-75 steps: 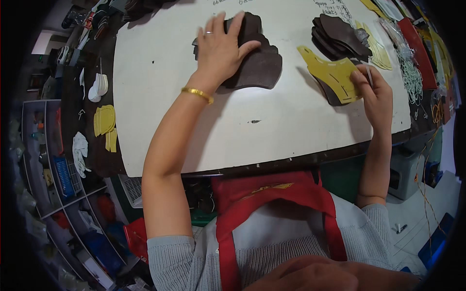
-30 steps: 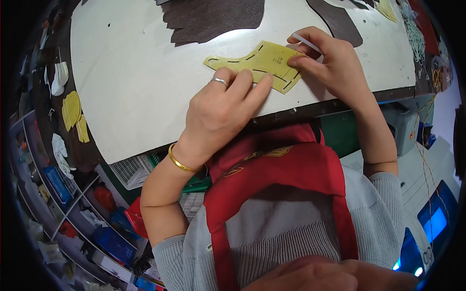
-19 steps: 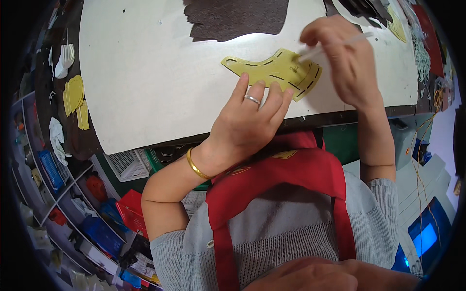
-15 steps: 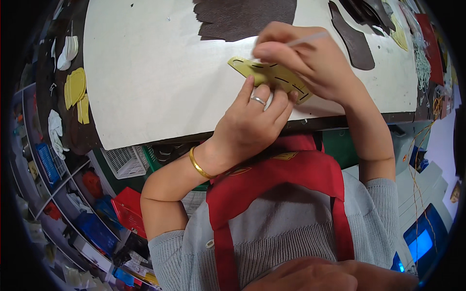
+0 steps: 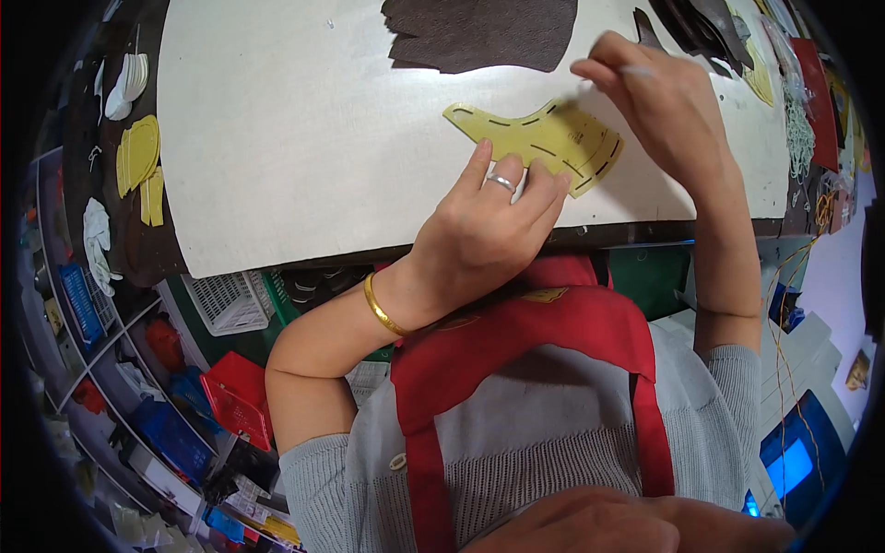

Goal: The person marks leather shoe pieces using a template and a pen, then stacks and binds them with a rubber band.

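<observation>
A yellow pattern template (image 5: 553, 129) lies on the white board, curved along its far side and marked with dark slots near its edges. My left hand (image 5: 489, 212), with a silver ring and a gold bangle, rests its spread fingertips on the template's near edge. Raised to the right of the template, my right hand (image 5: 668, 106) is closed around a thin pale pen-like stick (image 5: 634, 71), blurred and mostly covered by the fingers. A sheet of dark brown leather (image 5: 484, 35) lies beyond the template. Behind my right hand the tip of a narrow brown leather piece (image 5: 648, 32) shows.
The white board (image 5: 295, 166) covers most of the tabletop. Yellow pieces (image 5: 140, 157) and a white glove (image 5: 98, 247) lie along its left side. Dark leather pieces (image 5: 701, 32) and pale green cords (image 5: 800, 134) are at the right. A white basket (image 5: 226, 304) stands below the table.
My right hand has moved right and up, away from the template, still with the pale stick. More of the template shows now. My left hand stays on its near edge.
</observation>
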A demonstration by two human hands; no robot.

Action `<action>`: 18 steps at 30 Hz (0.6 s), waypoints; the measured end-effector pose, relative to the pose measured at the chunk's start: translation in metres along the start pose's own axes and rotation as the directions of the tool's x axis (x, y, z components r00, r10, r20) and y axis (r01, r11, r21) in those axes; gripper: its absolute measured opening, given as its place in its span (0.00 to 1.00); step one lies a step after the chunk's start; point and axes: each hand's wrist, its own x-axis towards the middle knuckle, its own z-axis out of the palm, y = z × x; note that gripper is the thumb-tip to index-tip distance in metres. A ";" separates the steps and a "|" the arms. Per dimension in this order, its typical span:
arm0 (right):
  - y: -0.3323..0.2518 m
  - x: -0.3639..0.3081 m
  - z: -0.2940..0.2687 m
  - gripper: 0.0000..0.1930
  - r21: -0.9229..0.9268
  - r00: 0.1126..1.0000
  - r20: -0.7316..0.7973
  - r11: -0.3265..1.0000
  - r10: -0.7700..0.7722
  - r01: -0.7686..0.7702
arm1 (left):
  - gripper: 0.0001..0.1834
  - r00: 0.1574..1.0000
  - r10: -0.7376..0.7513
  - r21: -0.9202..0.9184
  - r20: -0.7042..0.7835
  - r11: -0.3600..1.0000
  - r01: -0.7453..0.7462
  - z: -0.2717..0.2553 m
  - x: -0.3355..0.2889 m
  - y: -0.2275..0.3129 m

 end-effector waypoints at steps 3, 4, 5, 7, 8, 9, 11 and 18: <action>-0.023 -0.020 0.005 0.13 0.540 0.998 0.006 0.840 0.055 -0.050 | 0.18 1.000 -0.002 0.016 0.011 1.000 0.002 0.003 0.001 -0.003; -0.030 -0.024 0.008 0.13 0.593 0.995 0.042 0.800 0.087 -0.094 | 0.18 1.000 0.001 0.031 0.012 1.000 -0.001 0.004 0.001 -0.004; -0.031 -0.025 0.010 0.13 0.591 0.995 0.043 0.800 0.095 -0.102 | 0.18 1.000 0.007 0.025 0.015 1.000 -0.007 0.004 0.001 -0.004; -0.031 -0.027 0.014 0.13 0.457 0.997 0.060 0.887 0.047 -0.070 | 0.18 1.000 0.012 0.040 0.021 0.999 -0.013 0.004 0.002 -0.003; -0.031 -0.030 0.015 0.14 0.426 1.000 0.011 0.905 0.000 -0.004 | 0.18 1.000 0.018 0.036 0.020 0.999 -0.018 0.004 0.002 -0.003; -0.031 -0.032 0.013 0.14 0.430 1.000 0.009 0.903 -0.005 0.001 | 0.18 1.000 0.010 0.059 0.016 0.998 -0.010 0.005 0.002 -0.003; -0.031 -0.040 0.002 0.14 0.202 0.992 0.119 0.979 -0.031 0.007 | 0.18 1.000 -0.004 0.089 0.011 0.996 0.003 0.003 0.000 -0.003; -0.028 -0.002 0.023 0.18 0.597 0.991 -0.024 0.797 0.130 -0.090 | 0.18 0.999 -0.017 0.039 0.031 0.999 0.016 -0.001 0.005 0.000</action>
